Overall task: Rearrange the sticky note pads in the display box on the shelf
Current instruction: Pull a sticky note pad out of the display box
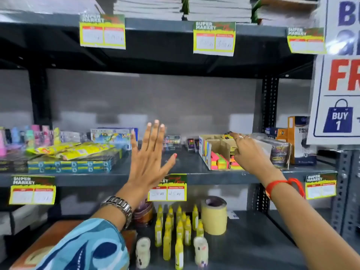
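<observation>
A cardboard display box [205, 152] stands on the middle shelf, right of centre, with a cardboard divider inside. Neon pink, green and orange sticky note pads [219, 160] lie in its front part. My right hand [250, 153] reaches over the box's right side, index finger stretched toward the far end, the other fingers curled down into the box; whether they grip a pad is hidden. My left hand [149, 158] is raised flat in front of the shelf, left of the box, fingers spread, holding nothing.
On the same shelf [187, 178]: teal boxes with yellow packets [74, 151] at left, small tins [172, 142] behind, wrapped jars [279, 152] and an orange-white carton [301, 140] right of the box. Below stand yellow bottles [179, 228] and a tape roll [213, 215].
</observation>
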The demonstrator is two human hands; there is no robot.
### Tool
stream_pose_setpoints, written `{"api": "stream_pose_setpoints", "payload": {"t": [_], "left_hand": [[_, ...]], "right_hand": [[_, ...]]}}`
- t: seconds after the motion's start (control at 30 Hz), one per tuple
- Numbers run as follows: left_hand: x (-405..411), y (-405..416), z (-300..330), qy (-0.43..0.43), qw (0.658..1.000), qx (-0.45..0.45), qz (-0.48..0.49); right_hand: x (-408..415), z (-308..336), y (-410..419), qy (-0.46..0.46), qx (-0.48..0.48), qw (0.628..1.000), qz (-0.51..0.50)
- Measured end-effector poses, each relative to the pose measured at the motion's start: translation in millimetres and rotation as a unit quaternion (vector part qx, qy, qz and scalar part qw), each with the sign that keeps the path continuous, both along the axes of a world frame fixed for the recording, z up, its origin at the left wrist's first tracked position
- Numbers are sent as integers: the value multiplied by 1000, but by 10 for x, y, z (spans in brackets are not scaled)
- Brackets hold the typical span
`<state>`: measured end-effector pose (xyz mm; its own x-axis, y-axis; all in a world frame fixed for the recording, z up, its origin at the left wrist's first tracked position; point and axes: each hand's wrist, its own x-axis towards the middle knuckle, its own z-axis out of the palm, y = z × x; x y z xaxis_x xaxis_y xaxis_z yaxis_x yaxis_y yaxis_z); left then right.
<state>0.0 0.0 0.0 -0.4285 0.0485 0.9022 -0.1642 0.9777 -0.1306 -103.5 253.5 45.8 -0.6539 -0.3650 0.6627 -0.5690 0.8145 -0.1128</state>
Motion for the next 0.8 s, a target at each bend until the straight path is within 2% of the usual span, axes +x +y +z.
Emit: {"api": "stream_pose_setpoints", "payload": {"t": [0.13,0.2,0.37,0.53,0.63,0.7,0.8], "left_hand": [[161,-325,-226,-7,999,-3,50],[232,-427,-278,-16,998,5,65],[402,-656,-262,-23,995,22,95],[495,-900,-268,-15,990,69,120],[505,-1014,-336,-10,985,116,131],[506,-1078,-406,-9,981,142,128],[490,-1130,-463,-9,982,139,126]], "right_hand": [[14,-86,7,-30,34,998,-38],[23,-129,-1,-16,41,997,-56],[139,-94,18,82,8,992,-95],[424,7,-228,202,-137,967,-68],[560,22,-655,260,-121,956,-56],[642,-1,-1018,257,-88,962,-14],[692,-77,-1539,153,-30,986,60]]}}
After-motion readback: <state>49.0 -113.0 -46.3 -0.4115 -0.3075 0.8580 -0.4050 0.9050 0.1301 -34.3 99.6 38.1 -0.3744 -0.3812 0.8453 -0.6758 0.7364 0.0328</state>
